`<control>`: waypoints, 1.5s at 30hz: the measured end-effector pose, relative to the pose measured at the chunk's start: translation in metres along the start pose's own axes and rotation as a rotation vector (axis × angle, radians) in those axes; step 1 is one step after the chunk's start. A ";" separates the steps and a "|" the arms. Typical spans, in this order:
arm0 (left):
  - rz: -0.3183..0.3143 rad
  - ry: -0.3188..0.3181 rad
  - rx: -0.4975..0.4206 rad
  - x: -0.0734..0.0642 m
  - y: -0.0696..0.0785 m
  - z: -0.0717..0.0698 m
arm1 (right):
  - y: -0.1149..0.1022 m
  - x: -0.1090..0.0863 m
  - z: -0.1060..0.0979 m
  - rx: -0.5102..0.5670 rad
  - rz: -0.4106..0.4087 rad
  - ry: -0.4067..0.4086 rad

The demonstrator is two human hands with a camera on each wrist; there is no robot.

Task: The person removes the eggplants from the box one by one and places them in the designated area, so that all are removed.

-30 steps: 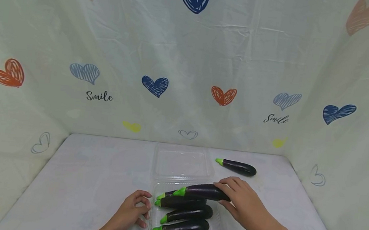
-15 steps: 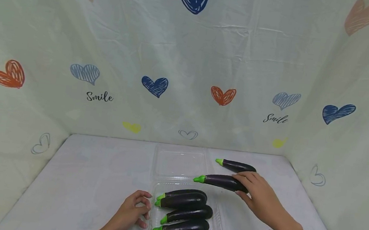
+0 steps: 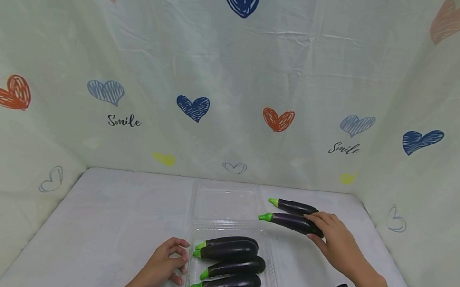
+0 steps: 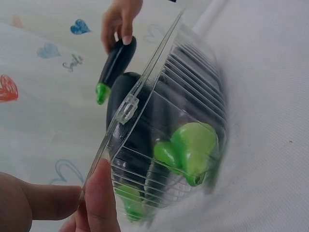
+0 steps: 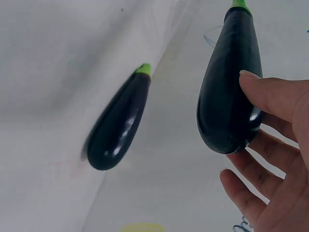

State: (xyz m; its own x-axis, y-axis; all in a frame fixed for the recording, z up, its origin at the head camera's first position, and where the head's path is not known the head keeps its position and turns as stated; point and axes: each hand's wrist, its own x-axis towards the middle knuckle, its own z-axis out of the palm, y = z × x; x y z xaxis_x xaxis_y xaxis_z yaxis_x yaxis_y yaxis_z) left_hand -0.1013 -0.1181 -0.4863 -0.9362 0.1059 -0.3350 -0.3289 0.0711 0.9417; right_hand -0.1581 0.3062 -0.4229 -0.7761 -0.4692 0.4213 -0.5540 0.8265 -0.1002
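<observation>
Left wrist view, eggplant (image 4: 115,65) pinched in right hand (image 4: 119,21), left hand (image 4: 58,201) pinching container rim (image 4: 128,110)

Heart-printed backdrop (image 3: 239,68), possibly fabric, behind white tabletop (image 3: 117,216).

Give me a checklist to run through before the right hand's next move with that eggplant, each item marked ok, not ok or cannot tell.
1. Right hand has a hold on the held eggplant: ok, it grips the rounded end.
2. Held eggplant apart from the loose eggplant: ok, the right wrist view shows a gap.
3. Held eggplant raised off the table: cannot tell.
4. Left hand on the container: ok, it pinches the edge.
5. Lid out of the way: ok, folded back.
6. Four eggplants inside the container: ok, all lie within it.
</observation>
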 end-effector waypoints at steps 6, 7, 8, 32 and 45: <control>-0.004 -0.003 -0.004 -0.001 0.000 -0.001 | 0.012 -0.003 0.004 0.004 0.019 0.007; -0.003 -0.003 -0.004 -0.001 0.000 -0.001 | 0.014 -0.004 0.004 0.006 0.023 0.006; -0.002 -0.001 -0.005 0.000 0.000 0.000 | 0.016 -0.005 0.005 0.006 0.028 0.005; -0.009 -0.010 -0.010 0.001 -0.002 -0.002 | 0.048 -0.015 0.036 0.034 0.137 -0.078; -0.020 -0.011 -0.009 0.000 0.000 -0.002 | 0.055 -0.009 0.051 0.043 0.171 -0.159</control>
State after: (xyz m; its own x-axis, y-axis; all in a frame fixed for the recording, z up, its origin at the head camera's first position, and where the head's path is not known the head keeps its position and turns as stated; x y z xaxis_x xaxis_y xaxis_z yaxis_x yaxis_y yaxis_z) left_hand -0.1011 -0.1202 -0.4860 -0.9281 0.1158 -0.3538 -0.3485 0.0644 0.9351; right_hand -0.1970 0.3401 -0.4780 -0.8954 -0.3697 0.2482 -0.4204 0.8855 -0.1980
